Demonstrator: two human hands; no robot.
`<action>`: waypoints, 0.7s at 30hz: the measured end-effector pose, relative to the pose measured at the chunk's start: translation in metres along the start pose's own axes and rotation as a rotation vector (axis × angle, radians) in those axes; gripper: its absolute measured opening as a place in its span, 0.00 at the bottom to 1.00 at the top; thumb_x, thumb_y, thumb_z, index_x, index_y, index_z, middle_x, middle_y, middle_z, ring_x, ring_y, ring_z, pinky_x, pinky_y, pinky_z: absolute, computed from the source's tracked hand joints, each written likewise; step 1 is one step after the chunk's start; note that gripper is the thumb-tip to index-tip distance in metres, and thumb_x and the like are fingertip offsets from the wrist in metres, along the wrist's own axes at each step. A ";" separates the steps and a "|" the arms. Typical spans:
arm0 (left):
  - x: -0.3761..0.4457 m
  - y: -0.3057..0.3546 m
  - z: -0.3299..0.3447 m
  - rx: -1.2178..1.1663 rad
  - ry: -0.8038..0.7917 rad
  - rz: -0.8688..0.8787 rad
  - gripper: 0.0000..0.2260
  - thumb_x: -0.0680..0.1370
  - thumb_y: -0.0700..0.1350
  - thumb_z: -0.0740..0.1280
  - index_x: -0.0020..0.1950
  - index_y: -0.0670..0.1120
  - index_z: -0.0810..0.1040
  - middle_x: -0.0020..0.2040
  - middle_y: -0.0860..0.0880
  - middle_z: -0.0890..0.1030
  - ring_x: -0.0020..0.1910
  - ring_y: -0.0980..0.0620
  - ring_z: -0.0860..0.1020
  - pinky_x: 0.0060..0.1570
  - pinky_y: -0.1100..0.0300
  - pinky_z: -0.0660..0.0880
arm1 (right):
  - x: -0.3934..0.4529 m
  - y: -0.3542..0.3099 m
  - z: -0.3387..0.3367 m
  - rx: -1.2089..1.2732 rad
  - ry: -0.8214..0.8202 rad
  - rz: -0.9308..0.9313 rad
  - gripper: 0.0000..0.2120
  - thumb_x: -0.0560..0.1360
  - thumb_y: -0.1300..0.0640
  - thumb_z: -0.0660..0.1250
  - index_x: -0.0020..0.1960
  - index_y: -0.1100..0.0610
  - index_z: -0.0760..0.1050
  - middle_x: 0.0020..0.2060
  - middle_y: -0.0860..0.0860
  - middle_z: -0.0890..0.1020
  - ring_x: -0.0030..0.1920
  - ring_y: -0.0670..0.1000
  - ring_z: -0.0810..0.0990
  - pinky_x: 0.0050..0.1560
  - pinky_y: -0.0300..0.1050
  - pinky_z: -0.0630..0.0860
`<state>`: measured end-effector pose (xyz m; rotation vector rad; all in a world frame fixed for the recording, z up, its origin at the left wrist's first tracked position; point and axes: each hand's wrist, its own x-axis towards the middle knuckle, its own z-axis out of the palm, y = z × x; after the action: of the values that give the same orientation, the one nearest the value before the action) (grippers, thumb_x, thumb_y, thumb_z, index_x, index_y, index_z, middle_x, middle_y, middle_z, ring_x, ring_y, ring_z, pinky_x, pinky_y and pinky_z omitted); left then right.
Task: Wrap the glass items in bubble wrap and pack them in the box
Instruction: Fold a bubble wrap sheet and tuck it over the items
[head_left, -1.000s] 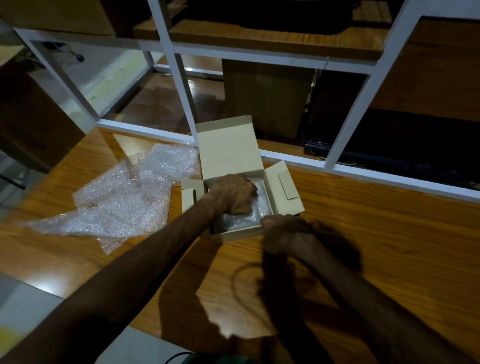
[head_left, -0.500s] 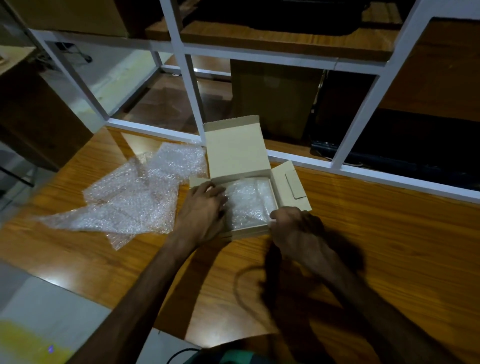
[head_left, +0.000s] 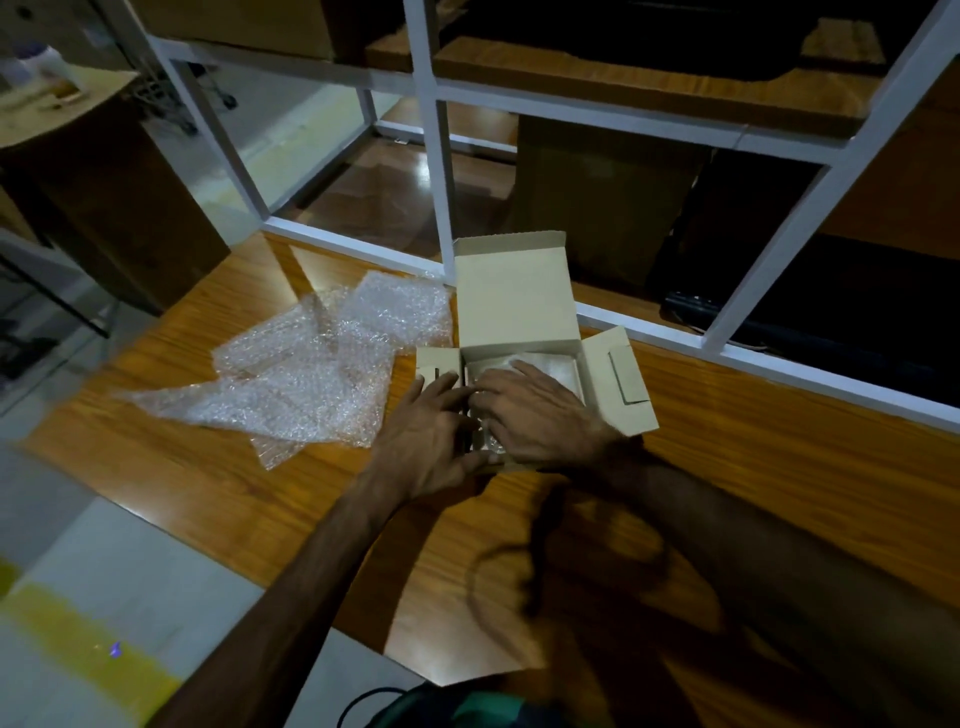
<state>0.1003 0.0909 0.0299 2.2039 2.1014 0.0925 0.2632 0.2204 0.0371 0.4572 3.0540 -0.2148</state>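
Cardboard box (head_left: 519, 301) open, right hand (head_left: 540, 415) flat, fingers spread on bubble-wrapped bundle (head_left: 553, 366), left hand (head_left: 431, 441) loosely open at box's left edge

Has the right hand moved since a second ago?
Yes. The right hand went from the box's near right corner forward and left into the box, now lying flat on the wrapped bundle beside the left hand.

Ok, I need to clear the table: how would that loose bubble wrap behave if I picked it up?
The bubble wrap is probably floppy: it lies crumpled in uneven folds on the table. It looks thin and clear, so likely very light, and may slide or drag rather than lift in one piece.
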 end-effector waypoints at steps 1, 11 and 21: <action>0.000 -0.001 0.001 0.006 0.001 -0.001 0.30 0.78 0.72 0.56 0.58 0.52 0.87 0.78 0.46 0.72 0.81 0.41 0.63 0.78 0.35 0.59 | 0.002 0.002 0.001 -0.007 -0.016 -0.005 0.22 0.80 0.41 0.55 0.66 0.50 0.77 0.66 0.49 0.80 0.71 0.52 0.74 0.79 0.62 0.61; 0.004 -0.003 -0.003 -0.004 -0.046 -0.012 0.34 0.77 0.77 0.51 0.58 0.57 0.87 0.76 0.47 0.73 0.81 0.43 0.60 0.79 0.36 0.57 | 0.020 0.022 0.015 -0.111 -0.109 -0.039 0.34 0.79 0.29 0.53 0.70 0.50 0.80 0.76 0.52 0.73 0.78 0.54 0.66 0.80 0.61 0.54; 0.006 -0.003 -0.007 0.059 -0.087 -0.029 0.35 0.76 0.77 0.49 0.58 0.56 0.86 0.72 0.50 0.74 0.80 0.45 0.60 0.77 0.34 0.58 | 0.009 0.033 0.016 0.011 0.019 -0.138 0.22 0.81 0.38 0.64 0.59 0.54 0.85 0.65 0.54 0.80 0.65 0.50 0.74 0.67 0.52 0.70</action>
<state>0.0966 0.0974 0.0368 2.1669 2.1148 -0.0673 0.2645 0.2521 0.0161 0.2503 3.1069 -0.2332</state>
